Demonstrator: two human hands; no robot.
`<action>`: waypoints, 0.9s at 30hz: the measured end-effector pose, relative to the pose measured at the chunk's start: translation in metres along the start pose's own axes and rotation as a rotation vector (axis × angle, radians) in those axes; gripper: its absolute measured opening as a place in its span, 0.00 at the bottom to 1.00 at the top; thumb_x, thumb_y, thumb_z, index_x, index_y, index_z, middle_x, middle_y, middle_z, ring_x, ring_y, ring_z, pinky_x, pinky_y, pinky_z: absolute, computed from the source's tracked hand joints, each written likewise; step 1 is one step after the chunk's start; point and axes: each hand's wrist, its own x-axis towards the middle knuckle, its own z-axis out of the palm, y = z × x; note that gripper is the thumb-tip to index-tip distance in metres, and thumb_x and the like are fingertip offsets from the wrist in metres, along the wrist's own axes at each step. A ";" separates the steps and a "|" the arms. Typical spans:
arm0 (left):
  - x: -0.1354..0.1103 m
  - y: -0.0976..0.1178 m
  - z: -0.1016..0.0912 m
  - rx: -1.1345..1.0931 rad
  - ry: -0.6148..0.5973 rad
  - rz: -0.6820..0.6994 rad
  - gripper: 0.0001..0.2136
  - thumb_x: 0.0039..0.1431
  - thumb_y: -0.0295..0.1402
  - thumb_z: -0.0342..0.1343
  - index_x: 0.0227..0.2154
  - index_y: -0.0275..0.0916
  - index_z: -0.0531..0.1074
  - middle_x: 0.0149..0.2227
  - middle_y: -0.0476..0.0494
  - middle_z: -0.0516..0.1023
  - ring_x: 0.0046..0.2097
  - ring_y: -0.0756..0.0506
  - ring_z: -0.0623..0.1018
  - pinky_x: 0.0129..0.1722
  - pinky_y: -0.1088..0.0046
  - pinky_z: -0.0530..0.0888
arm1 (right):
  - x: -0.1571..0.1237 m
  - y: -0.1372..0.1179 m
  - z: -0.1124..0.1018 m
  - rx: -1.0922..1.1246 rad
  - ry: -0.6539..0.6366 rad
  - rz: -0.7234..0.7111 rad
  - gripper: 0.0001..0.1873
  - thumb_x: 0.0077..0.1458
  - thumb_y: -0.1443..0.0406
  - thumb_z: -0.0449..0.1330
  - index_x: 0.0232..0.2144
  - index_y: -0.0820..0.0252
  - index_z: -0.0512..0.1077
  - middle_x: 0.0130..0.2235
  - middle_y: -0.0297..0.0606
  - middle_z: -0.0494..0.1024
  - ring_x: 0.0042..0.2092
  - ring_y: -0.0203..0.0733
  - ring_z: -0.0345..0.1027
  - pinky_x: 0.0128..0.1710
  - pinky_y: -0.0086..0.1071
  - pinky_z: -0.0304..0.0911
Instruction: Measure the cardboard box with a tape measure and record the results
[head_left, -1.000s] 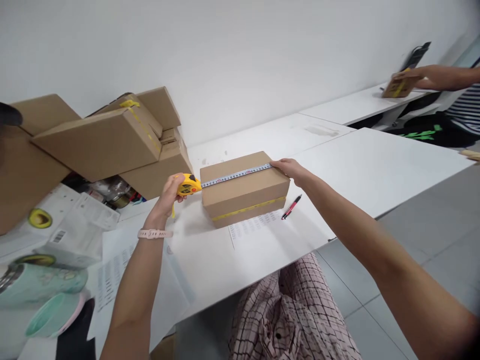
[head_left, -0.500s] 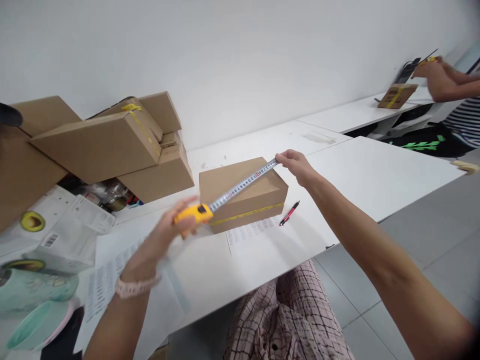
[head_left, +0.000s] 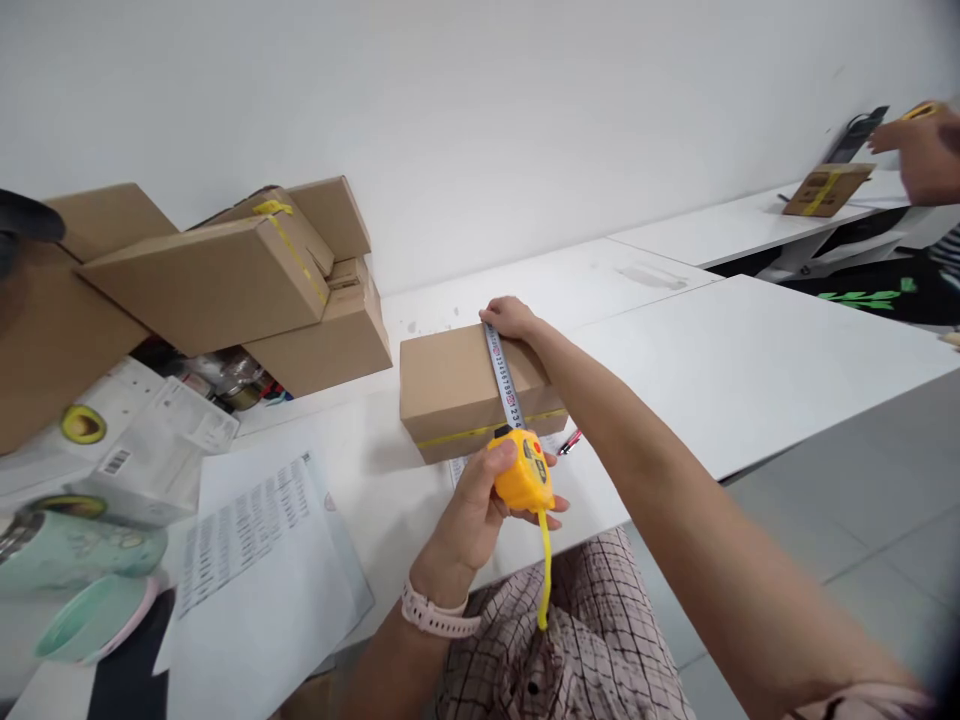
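A yellow tape measure (head_left: 523, 472) is gripped in my left hand (head_left: 480, 505), just in front of the box; its yellow strap hangs down. The metal blade (head_left: 504, 378) runs out of it across the top of a closed cardboard box (head_left: 444, 375), from the near edge to the far one. At the far edge, my right hand (head_left: 511, 316) pinches the blade's end with fingers closed. Yellow tape bands the box's near side. Partly hidden behind my left hand and the box, a red pen (head_left: 571, 440) lies on the table by a printed sheet.
Cardboard boxes (head_left: 202, 290) are stacked at the left. Printed papers (head_left: 262, 560), a white avocado-print carton (head_left: 127, 450), a green tumbler (head_left: 82, 545) and a green bowl (head_left: 97, 615) are nearby. A co-worker's hand (head_left: 930, 150) shows far right, above another box (head_left: 829, 190).
The tape measure has swung from lying along the box's length to lying across its width. My left hand moved right and nearer; my right hand moved left to the box's far edge.
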 end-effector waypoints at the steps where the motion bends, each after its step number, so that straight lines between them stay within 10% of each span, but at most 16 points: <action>1: 0.000 0.000 0.000 -0.005 0.010 -0.009 0.33 0.47 0.55 0.68 0.48 0.35 0.70 0.43 0.40 0.77 0.31 0.41 0.84 0.27 0.68 0.81 | -0.005 0.001 -0.001 0.027 -0.025 0.009 0.13 0.62 0.57 0.54 0.30 0.56 0.72 0.37 0.44 0.79 0.42 0.50 0.70 0.46 0.43 0.63; 11: -0.007 -0.017 0.013 -0.011 0.061 -0.027 0.32 0.48 0.54 0.68 0.49 0.36 0.69 0.44 0.41 0.77 0.31 0.44 0.82 0.28 0.68 0.81 | -0.082 0.012 -0.011 0.459 0.004 -0.087 0.21 0.61 0.43 0.55 0.43 0.50 0.72 0.43 0.40 0.77 0.40 0.46 0.69 0.40 0.41 0.65; 16: -0.017 -0.012 0.007 0.046 0.077 -0.003 0.30 0.50 0.52 0.68 0.49 0.37 0.71 0.49 0.37 0.77 0.31 0.44 0.82 0.27 0.68 0.81 | -0.074 0.013 -0.019 0.541 0.025 -0.142 0.29 0.61 0.38 0.52 0.46 0.52 0.73 0.43 0.41 0.78 0.44 0.47 0.68 0.47 0.43 0.65; 23: -0.066 -0.003 -0.058 0.286 0.554 0.534 0.31 0.44 0.46 0.73 0.51 0.45 0.71 0.66 0.36 0.66 0.37 0.40 0.84 0.31 0.63 0.84 | -0.103 0.079 -0.048 0.430 0.279 0.019 0.42 0.61 0.34 0.39 0.44 0.58 0.77 0.34 0.44 0.76 0.40 0.50 0.71 0.47 0.45 0.65; 27: -0.055 -0.004 -0.100 0.329 0.679 0.461 0.27 0.46 0.44 0.70 0.49 0.42 0.71 0.61 0.37 0.70 0.37 0.41 0.84 0.31 0.63 0.83 | -0.158 0.109 -0.028 0.315 0.134 0.079 0.40 0.63 0.37 0.40 0.61 0.55 0.67 0.32 0.40 0.76 0.37 0.49 0.71 0.45 0.46 0.66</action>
